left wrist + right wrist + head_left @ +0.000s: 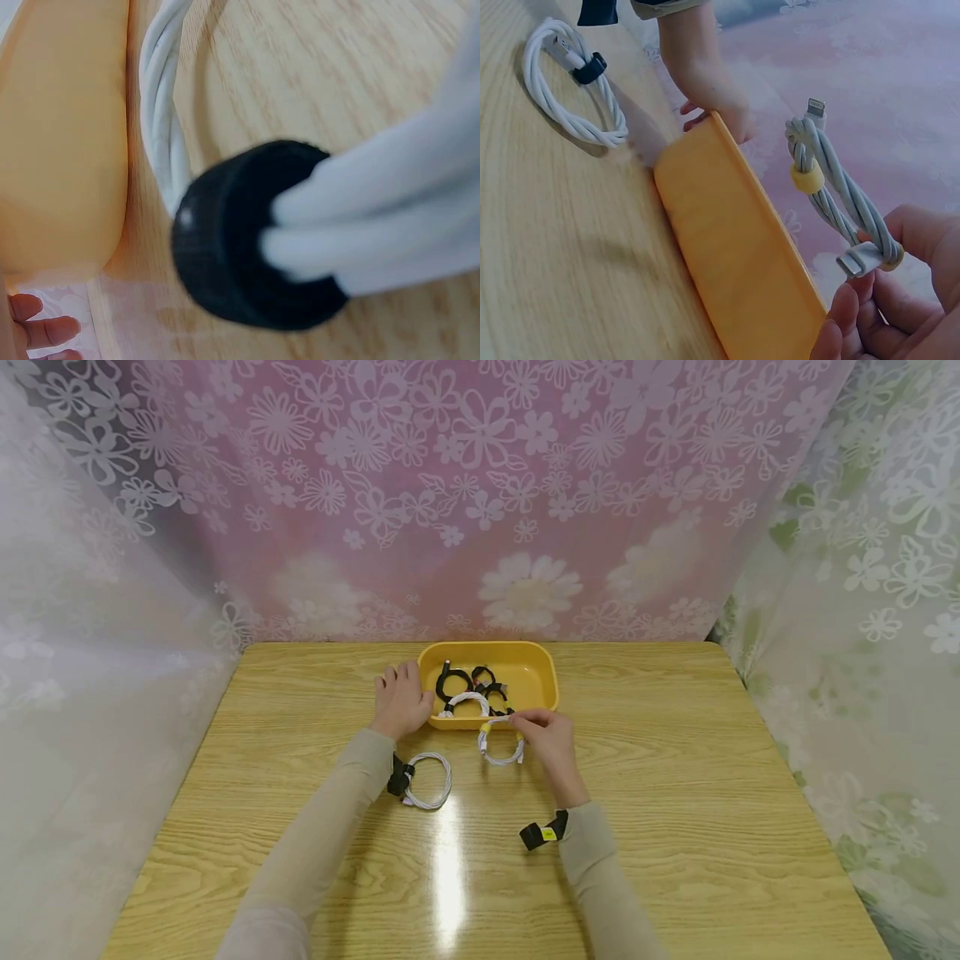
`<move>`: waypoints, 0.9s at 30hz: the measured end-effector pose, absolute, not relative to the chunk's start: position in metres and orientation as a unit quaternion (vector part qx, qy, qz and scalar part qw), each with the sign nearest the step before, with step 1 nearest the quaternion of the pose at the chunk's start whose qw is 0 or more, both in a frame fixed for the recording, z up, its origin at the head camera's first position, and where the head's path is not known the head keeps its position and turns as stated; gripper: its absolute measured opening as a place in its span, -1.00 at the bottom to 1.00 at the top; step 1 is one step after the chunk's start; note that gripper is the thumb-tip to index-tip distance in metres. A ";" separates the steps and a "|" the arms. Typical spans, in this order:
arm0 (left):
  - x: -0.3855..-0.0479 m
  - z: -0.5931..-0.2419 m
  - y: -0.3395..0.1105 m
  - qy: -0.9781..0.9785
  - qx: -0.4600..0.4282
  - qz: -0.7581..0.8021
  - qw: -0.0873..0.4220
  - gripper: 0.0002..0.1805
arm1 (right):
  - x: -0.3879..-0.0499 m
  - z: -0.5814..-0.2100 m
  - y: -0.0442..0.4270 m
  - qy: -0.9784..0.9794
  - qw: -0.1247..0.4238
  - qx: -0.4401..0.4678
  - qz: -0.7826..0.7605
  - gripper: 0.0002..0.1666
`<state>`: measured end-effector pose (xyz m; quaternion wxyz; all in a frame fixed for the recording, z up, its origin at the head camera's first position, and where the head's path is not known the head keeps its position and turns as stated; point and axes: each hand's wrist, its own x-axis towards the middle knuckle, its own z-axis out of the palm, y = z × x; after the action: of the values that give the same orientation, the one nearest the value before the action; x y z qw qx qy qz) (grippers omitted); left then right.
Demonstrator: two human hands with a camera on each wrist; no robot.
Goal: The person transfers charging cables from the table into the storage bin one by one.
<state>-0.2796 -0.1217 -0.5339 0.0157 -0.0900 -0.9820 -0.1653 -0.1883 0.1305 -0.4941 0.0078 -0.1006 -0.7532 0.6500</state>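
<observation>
My right hand (553, 745) pinches a coiled white charging cable (501, 762) with yellow ties, holding it up at the front rim of the yellow tray (546, 670). In the right wrist view, this cable (847, 187) shows metal plugs at both ends. My left hand (401, 700) lies against the tray's left end, its thumb side touching the wall. A second coiled white cable (448, 781) with a black tie (255, 236) lies on the table below my left wrist. Inside the tray are a white coil (469, 699) and several black cables (453, 675).
The wooden table (675, 777) runs back to a pink flowered curtain (480, 527). Pale flowered sheets (862, 652) hang along both sides. Black straps with small devices (534, 836) are worn on both wrists.
</observation>
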 end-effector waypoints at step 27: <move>-0.279 -0.534 -0.122 -0.982 -0.093 -0.165 0.021 -0.79 | -0.250 -0.483 0.154 -0.766 0.046 -0.099 0.634 -0.74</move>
<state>-0.2795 -0.1223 -0.5343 0.0211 -0.0932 -0.9816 -0.1651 -0.2500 0.1545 -0.4825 0.0461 -0.0990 -0.7656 0.6340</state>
